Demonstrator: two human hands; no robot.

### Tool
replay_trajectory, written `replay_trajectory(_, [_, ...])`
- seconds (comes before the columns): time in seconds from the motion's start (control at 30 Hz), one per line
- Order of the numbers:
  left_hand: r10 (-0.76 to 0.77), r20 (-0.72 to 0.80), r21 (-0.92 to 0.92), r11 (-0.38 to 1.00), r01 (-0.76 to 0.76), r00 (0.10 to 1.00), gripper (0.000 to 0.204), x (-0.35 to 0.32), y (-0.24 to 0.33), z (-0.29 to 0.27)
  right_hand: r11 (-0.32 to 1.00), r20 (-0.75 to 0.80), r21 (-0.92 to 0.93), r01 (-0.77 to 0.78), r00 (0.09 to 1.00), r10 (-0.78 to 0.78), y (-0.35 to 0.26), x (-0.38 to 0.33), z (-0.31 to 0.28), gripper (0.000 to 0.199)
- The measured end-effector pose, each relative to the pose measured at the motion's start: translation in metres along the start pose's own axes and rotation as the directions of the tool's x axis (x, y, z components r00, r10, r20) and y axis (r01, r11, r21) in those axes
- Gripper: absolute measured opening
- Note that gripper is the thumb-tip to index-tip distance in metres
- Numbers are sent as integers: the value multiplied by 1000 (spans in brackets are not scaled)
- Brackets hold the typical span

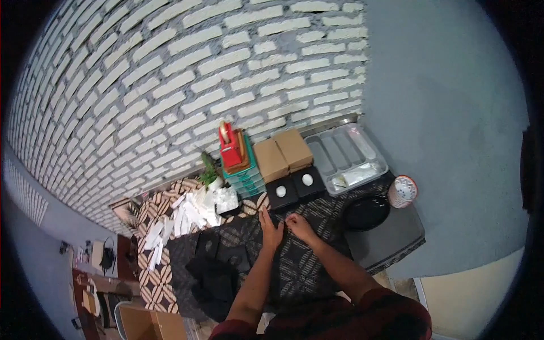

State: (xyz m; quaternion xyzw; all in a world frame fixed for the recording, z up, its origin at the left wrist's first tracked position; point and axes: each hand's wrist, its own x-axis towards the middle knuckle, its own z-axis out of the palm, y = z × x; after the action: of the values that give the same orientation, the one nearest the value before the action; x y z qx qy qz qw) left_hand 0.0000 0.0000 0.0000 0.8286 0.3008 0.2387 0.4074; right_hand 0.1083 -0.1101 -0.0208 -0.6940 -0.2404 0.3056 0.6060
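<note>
- Hands flat and open: my left hand (271, 228) and right hand (300, 226) press on the dark patterned cloth (294, 260) spread over the bench (391, 238), gripping nothing.
- Cloth looks mostly laid out; black bundle (212, 286) at the left isn't sorted yet.
- Two black boxes (294, 190) sit just beyond my fingers, untouched.

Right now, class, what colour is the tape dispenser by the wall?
Red tape dispenser; head view.

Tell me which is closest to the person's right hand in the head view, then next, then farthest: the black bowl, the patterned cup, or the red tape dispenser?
From the right hand:
1. Black bowl, just to its right on the table.
2. Red tape dispenser, up and left, on the stacked trays by the brick wall.
3. Patterned cup, past the bowl at the table's right edge.
</note>
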Motion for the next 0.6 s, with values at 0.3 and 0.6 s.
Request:
replay_trajectory(0.3, [-333,-416,693,487,532,846,104,-189,-30,-196,964,403,132,-230,901,160,18,-166,22,22])
replay_trajectory(0.6, [-159,-168,-23,987,157,973,32,-196,9,-253,928,639,242,-282,767,66,-34,-179,144,29])
